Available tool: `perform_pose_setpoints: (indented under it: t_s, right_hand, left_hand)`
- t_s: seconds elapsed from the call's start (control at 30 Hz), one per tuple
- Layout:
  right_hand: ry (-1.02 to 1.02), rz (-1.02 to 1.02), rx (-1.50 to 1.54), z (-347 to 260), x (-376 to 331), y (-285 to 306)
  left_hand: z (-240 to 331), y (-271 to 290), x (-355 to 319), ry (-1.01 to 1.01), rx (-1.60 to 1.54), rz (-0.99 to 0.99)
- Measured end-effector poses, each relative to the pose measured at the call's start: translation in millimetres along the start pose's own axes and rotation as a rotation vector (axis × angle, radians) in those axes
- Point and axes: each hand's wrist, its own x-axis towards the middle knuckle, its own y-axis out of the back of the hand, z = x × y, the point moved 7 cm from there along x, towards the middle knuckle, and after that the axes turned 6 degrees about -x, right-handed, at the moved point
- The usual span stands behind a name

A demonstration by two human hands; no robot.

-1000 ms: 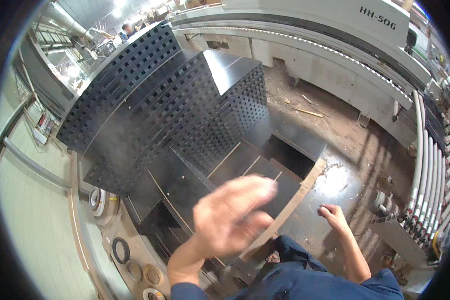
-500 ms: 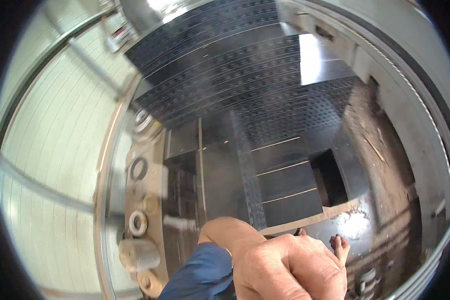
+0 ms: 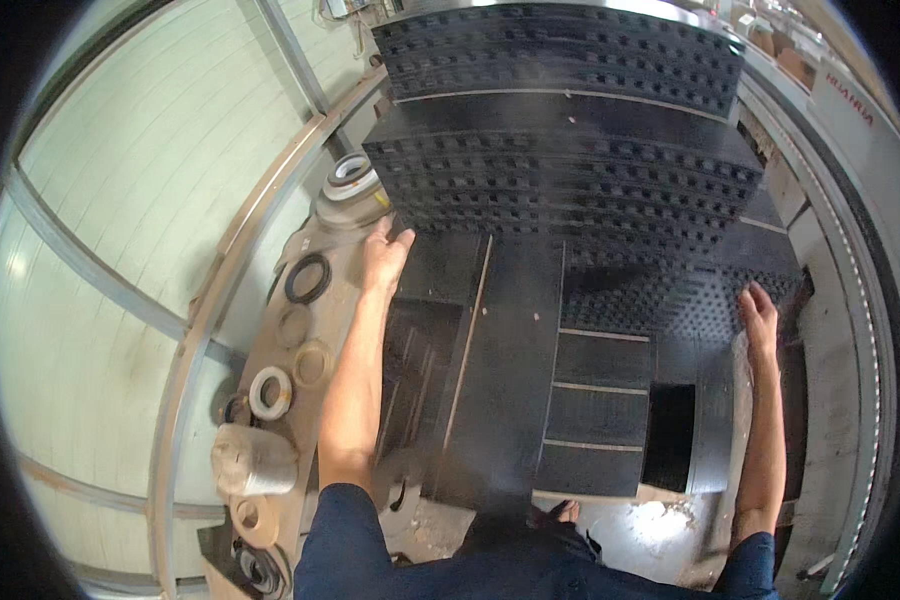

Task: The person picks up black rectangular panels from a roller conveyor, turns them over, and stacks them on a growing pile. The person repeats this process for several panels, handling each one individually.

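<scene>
Both arms reach out over a stack of black panels (image 3: pixel 560 190) that fills the middle of the head view. The left hand (image 3: pixel 382 258) lies with fingers spread and lightly curled at the left edge of the stack, fingertips touching the corner of a perforated black panel (image 3: pixel 550 215) whose face is covered in rows of small square holes. The right hand (image 3: pixel 760 318) rests open, fingers together and extended, on the right edge of the same layer of panels, near a narrow pale strip (image 3: pixel 740 420) that runs along that side. Neither hand is closed around anything; both press flat or hook at an edge.

The perforated panel lies ahead of the person, its long axis running left to right between the two hands, so each hand has one end of it. The left hand sits a little farther forward than the right. Nearer the body, smooth black boards (image 3: pixel 500 380) lie lengthwise, pointing away from the person, with thin pale edges showing between them.

To the left of the stack a dusty side shelf (image 3: pixel 270 330) carries rolls of tape: a white and grey roll (image 3: pixel 350 180) near the far end, a black ring (image 3: pixel 308 278), flat tan rings (image 3: pixel 312 362), a white roll (image 3: pixel 270 392) and a wrapped grey bundle (image 3: pixel 253 460). A pale corrugated wall (image 3: pixel 140 220) stands beyond it
</scene>
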Motion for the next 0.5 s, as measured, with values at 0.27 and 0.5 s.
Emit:
perform_pose_setpoints:
  t_s: [0.27,0.5]
  right_hand:
    - [-0.086,-0.058,0.051,-18,144,-21]
    - [-0.067,0.023,0.235,-27,143,-46]
  left_hand:
    - [-46,-40,108,0.045,-0.354,-0.340]
    - [-126,-6,175,0.278,-0.878,-0.379]
